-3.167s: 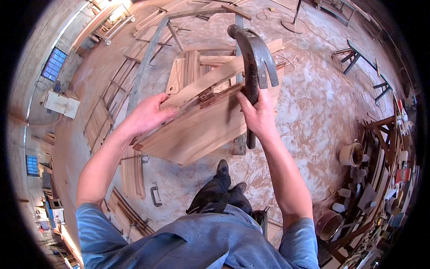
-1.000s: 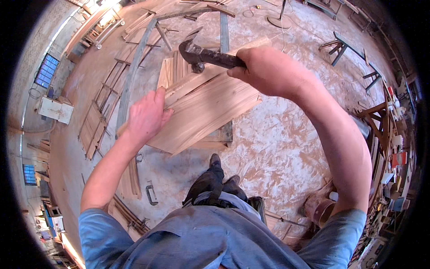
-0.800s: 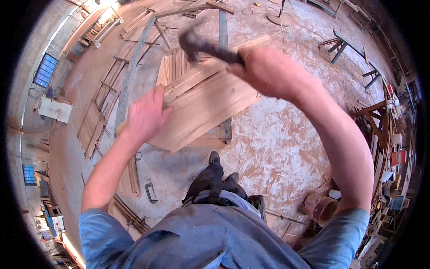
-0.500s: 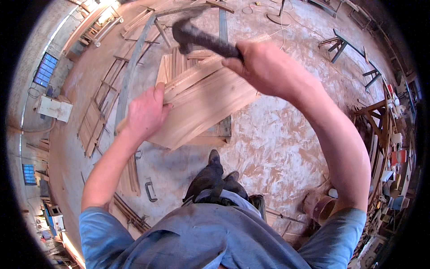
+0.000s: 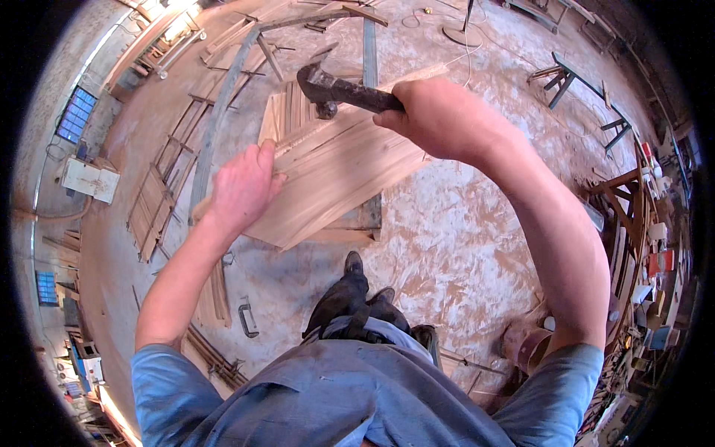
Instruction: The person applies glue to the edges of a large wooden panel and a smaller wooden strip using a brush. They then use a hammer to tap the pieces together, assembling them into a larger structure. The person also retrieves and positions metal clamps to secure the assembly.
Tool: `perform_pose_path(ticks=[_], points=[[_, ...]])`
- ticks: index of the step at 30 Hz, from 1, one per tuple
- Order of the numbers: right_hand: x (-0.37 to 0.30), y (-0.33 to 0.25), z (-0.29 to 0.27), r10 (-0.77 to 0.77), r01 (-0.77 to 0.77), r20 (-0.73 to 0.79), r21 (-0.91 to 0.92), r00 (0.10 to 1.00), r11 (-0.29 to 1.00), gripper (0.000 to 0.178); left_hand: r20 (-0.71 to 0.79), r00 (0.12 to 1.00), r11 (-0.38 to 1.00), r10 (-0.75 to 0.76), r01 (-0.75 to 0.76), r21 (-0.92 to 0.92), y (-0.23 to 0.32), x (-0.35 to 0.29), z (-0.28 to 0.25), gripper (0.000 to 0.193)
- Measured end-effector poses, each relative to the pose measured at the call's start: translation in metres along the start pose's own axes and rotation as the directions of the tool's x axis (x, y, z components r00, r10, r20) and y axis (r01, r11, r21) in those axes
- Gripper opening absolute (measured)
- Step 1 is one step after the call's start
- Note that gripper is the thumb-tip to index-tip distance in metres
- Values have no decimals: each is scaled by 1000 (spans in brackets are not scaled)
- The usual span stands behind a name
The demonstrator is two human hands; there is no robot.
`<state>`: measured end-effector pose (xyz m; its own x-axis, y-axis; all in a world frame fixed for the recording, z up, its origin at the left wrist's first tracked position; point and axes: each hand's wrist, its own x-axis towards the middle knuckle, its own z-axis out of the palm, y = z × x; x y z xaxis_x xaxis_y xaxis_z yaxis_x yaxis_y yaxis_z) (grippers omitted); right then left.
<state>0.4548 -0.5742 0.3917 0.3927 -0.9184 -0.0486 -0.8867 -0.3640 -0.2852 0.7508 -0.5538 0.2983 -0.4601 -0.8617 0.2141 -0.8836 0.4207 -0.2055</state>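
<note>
My right hand is closed around the dark handle of a claw hammer. The hammer's head is over the far edge of a pale wooden panel; whether it touches the wood I cannot tell. With fingers closed at the panel's far left edge, my left hand holds it tilted in front of me. Anything small between those fingertips is hidden. Beneath and behind the panel, more pale boards show.
A C-clamp lies on the floor left of my feet. Metal frames and slatted wooden pieces spread along the left. At the far right stands a dark green trestle; a round bucket sits by my right elbow.
The hammer head, blurred and higher before, has come down nearer the panel's edge and now looks sharp. My left hand and the panel have barely moved.
</note>
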Motion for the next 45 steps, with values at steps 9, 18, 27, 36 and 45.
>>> perform_pose_path(ticks=[9, 18, 27, 36, 45], points=[[-3, 6, 3, -30, 31, -43, 21, 999, 999, 37, 69, 997, 999, -45, 45, -8, 7, -2, -4, 56], [-12, 12, 14, 73, -73, 8, 89, 997, 993, 36, 94, 993, 995, -70, 76, -60, 16, -1, -11, 55], [-137, 49, 181, 396, -302, -1, 644, 918, 703, 40, 142, 975, 969, -172, 194, -155, -1, 27, 1, 44], [-276, 69, 318, 698, -758, 425, 596, 577, 264, 44, 129, 910, 911, -394, 406, -80, -43, 83, 47, 55], [-285, 48, 311, 712, -821, 610, 564, 348, -82, 31, 368, 851, 837, -376, 482, -258, -158, 111, 202, 66]])
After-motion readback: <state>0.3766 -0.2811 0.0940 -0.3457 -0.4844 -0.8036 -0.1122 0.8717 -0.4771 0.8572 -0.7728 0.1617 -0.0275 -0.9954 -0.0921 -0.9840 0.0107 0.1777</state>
